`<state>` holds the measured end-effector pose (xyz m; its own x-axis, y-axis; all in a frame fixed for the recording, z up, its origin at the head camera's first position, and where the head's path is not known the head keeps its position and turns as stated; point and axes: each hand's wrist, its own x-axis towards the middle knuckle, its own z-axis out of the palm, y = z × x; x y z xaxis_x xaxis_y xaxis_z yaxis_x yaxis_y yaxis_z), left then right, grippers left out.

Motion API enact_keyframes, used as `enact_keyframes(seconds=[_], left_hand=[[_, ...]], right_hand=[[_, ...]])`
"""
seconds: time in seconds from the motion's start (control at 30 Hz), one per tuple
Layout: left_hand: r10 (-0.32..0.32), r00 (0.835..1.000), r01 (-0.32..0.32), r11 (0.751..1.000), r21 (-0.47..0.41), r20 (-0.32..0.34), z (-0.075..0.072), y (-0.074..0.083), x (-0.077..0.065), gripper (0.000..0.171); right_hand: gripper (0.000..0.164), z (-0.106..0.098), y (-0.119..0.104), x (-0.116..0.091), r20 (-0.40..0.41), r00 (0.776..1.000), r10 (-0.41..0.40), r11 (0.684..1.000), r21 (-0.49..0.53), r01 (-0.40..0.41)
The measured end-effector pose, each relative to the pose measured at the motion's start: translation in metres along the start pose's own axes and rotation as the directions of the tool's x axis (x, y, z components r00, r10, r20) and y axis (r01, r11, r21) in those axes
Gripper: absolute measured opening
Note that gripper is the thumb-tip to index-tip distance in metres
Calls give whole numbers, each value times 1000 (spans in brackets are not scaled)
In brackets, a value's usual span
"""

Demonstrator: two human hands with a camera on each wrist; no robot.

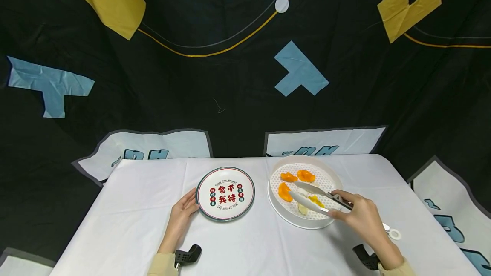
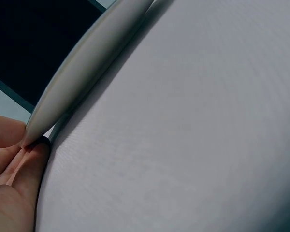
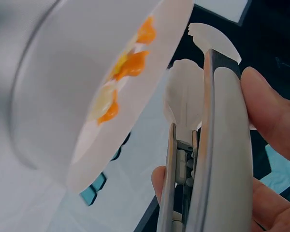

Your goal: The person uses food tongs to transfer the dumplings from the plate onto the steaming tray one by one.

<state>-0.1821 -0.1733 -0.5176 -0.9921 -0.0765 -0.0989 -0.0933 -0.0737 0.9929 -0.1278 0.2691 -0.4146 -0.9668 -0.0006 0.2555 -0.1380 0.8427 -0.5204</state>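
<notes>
My left hand (image 1: 182,214) pinches the left rim of a round white plate (image 1: 247,194) with a dark border and red and green characters. In the left wrist view, the thumb lies on one side of the plate's edge (image 2: 82,67) and the fingers on the other. My right hand (image 1: 360,214) holds metal tongs (image 1: 307,201) with pale tips over a round white steamer tray (image 1: 299,221). The tips stand apart above the tray. On its dotted liner lie several orange pieces (image 1: 305,176), a yellow piece (image 1: 316,201) and a pale piece (image 1: 302,209) partly under the tongs.
A white cloth (image 1: 253,250) covers the table. The tongs' pale ring end (image 1: 394,234) sticks out to the right of my right hand. Behind the table hangs a dark curtain (image 1: 172,97) with blue and yellow patches.
</notes>
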Motion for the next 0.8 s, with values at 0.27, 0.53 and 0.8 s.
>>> enact_keyframes(seconds=[0.27,0.53,0.8], left_hand=[[1,1000,-1,1000,-12,-2,0,0,0,58],[0,1000,0,1000,-23,-1,0,-1,0,58],[2,1000,-2,1000,-20,-6,1,0,-1,58]], right_hand=[[58,15,-27,5,24,1000,1,999,53,-2],[68,37,-56,3,5,1000,-6,992,127,5],[81,67,-82,-7,-22,998,-65,982,177,68]])
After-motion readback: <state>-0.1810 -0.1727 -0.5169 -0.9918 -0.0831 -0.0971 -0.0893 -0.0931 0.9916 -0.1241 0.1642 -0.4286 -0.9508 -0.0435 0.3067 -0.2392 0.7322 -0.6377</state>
